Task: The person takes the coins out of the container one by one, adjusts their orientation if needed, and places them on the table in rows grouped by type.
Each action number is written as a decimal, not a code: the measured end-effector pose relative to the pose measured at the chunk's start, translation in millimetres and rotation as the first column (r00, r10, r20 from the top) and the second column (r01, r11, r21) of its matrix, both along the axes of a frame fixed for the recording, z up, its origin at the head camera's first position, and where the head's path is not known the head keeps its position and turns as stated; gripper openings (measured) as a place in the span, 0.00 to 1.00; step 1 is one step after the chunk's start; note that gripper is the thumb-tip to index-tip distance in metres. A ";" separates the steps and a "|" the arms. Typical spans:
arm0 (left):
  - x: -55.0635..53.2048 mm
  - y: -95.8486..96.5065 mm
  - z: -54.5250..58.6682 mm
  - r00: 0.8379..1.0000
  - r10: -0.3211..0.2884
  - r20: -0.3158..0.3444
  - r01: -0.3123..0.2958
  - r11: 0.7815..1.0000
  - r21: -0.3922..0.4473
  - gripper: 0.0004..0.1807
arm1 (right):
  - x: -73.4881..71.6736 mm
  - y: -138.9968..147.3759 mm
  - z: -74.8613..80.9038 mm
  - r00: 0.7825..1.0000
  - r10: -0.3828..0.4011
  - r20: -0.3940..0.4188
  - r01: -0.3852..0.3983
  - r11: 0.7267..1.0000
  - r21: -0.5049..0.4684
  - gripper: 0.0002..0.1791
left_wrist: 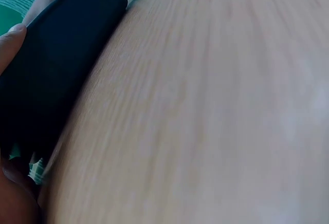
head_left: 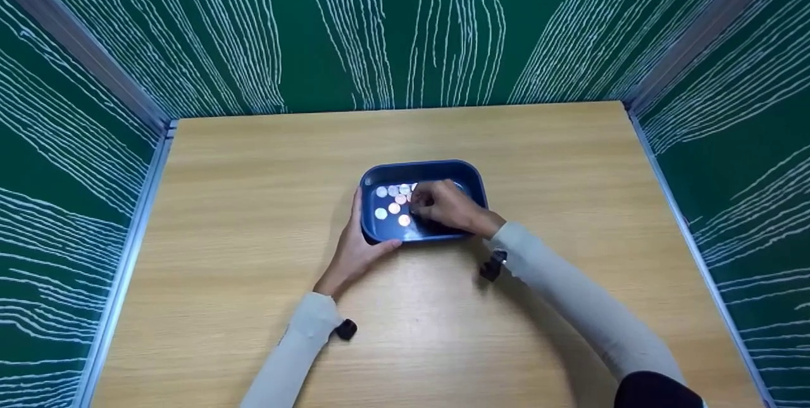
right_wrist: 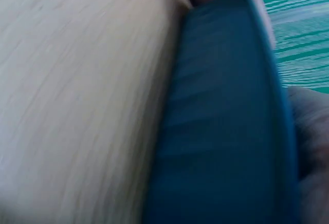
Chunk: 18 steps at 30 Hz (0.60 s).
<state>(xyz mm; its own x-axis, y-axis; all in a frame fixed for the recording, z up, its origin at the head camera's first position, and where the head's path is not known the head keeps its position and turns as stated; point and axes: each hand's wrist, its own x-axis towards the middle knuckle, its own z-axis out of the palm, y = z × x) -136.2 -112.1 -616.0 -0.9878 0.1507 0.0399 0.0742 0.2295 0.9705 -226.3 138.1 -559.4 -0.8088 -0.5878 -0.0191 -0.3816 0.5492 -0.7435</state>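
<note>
The tray [head_left: 414, 171] sits on the table [head_left: 253, 237] at the centre of the head view, coins [head_left: 394, 208] lying in its left half. The left hand [head_left: 355, 247] grips its lower-left corner, thumb at the lower edge, fingers along the left side. The right hand [head_left: 448, 207] dips in from the lower right, fingers bent beside the coins; whether they pinch one, I cannot tell.

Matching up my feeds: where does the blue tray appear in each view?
Head: the blue tray is near the centre.
Left wrist: tray along the left side.
Right wrist: tray right of centre, nearly top to bottom.
Shared landmark: the wooden table, visible in all three.
</note>
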 end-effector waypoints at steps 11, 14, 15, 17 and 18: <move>1.1 0.7 2.0 1.000 0.000 0.017 0.000 1.000 0.000 0.74 | 10.6 21.7 26.5 0.991 -0.127 0.036 0.130 0.986 -0.108 0.09; 1.1 1.2 2.3 1.000 0.003 0.022 -0.003 1.000 0.001 0.73 | 14.2 27.4 29.8 0.989 -0.145 0.042 0.149 0.981 -0.128 0.09; 0.9 1.4 2.3 1.000 0.005 0.020 -0.005 1.000 -0.001 0.74 | 15.5 29.2 30.8 0.988 -0.147 0.038 0.151 0.979 -0.135 0.08; 0.6 1.9 2.1 1.000 0.008 0.016 -0.008 1.000 -0.001 0.74 | 17.7 33.1 31.4 0.989 -0.148 0.025 0.151 0.978 -0.144 0.08; 0.3 2.2 1.7 1.000 0.008 0.013 -0.008 1.000 -0.001 0.73 | 18.7 35.4 31.7 0.989 -0.148 0.018 0.149 0.977 -0.149 0.08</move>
<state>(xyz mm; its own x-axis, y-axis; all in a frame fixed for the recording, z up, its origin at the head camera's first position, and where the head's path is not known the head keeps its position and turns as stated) -135.8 -110.0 -614.3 -0.9893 0.1431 0.0269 0.0597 0.2306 0.9712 -207.6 173.5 -527.7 -0.8875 -0.4576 0.0544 -0.2988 0.4816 -0.8239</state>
